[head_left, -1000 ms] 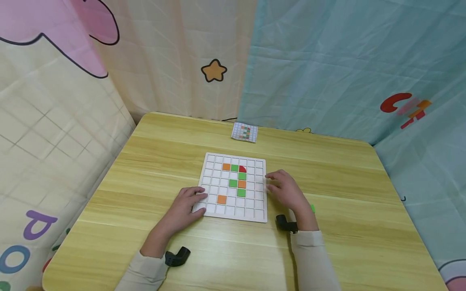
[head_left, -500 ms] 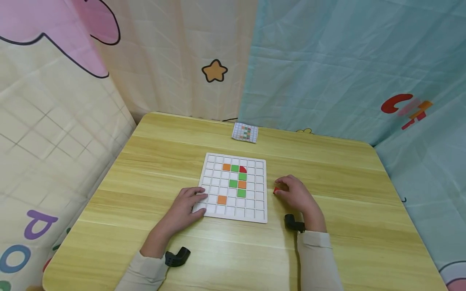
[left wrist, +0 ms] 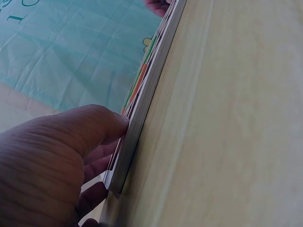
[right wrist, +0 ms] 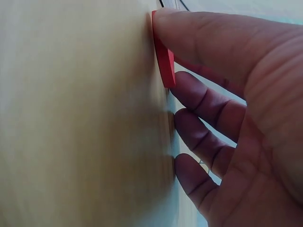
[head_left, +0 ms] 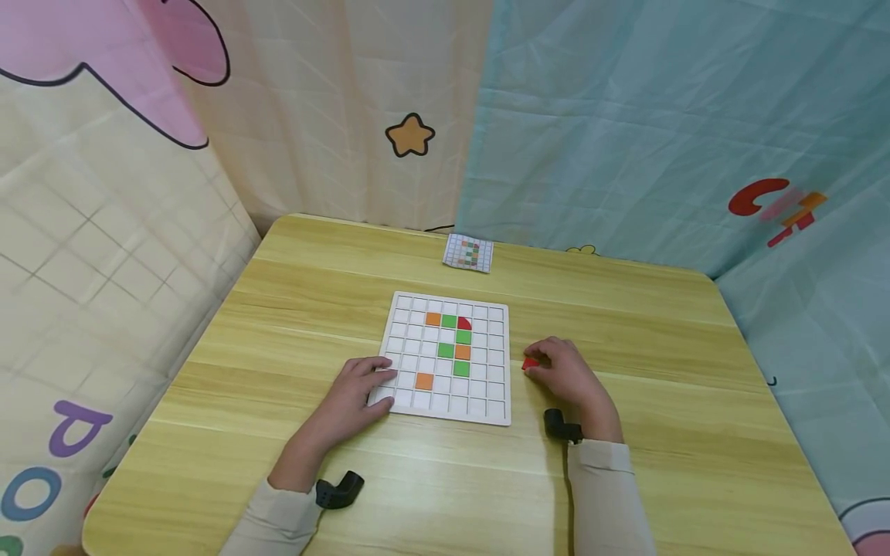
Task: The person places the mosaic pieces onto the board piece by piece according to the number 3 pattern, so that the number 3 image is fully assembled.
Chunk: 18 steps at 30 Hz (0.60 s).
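A white gridded board [head_left: 480, 392] lies on the table, with orange and green square tiles and a red quarter-round tile [head_left: 463, 323] on it. My left hand [head_left: 353, 403] rests at the board's near left corner, fingers lightly bent and touching the edge. In the left wrist view the thumb [left wrist: 102, 124] lies against the board's rim. To the right of the board, my right hand [head_left: 565, 372] pinches a small red tile [head_left: 530, 363] at table level. The right wrist view shows the thumb over this red tile [right wrist: 164, 61], while the other fingertips touch the wood.
A small printed card [head_left: 468, 253] with a coloured grid pattern lies at the table's [head_left: 334, 262] back edge. Curtains [head_left: 591, 139] hang close behind the table. Black wrist devices [head_left: 339, 490] sit on both arms.
My right hand has moved right, away from the board's right edge, and now holds a red tile. A green piece seen earlier near the right wrist is out of sight. The left hand stays put.
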Available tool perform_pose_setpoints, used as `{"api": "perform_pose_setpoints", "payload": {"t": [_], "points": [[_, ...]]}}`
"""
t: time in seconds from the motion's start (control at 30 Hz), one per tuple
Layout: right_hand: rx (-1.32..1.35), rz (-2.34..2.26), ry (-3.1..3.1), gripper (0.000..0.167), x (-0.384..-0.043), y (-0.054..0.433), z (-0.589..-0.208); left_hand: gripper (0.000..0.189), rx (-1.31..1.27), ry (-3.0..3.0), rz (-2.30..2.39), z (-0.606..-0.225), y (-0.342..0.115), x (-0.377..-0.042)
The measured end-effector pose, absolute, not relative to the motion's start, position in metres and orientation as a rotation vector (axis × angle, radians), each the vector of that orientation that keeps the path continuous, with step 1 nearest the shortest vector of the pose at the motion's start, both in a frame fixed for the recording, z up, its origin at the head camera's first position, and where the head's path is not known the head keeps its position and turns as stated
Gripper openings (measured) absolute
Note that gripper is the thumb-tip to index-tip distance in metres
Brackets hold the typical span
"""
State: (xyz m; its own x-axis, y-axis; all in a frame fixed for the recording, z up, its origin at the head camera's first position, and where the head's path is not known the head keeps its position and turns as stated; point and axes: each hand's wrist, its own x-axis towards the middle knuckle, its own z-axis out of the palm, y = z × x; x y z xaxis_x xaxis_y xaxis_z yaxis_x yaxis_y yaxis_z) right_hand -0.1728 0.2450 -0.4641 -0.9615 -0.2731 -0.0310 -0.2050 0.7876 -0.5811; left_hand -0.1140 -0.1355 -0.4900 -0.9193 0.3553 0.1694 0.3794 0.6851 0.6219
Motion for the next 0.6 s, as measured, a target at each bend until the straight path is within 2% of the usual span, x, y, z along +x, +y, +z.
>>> {"api": "perform_pose_setpoints", "payload": {"t": [0.33, 0.6], "points": [[-0.451, -0.907, 2.891, 0.015, -0.1749, 0.2446, -0.4676, 0.044, -0.609, -2.859, -1.08, -0.4894, -0.1357, -0.1131], [-0.396, -0.927, 2.868, 0.015, -0.1739, 0.2425, -0.4634, 0.043, -0.618, -2.853, -1.068, -0.4909, -0.1357, -0.1133]]}}
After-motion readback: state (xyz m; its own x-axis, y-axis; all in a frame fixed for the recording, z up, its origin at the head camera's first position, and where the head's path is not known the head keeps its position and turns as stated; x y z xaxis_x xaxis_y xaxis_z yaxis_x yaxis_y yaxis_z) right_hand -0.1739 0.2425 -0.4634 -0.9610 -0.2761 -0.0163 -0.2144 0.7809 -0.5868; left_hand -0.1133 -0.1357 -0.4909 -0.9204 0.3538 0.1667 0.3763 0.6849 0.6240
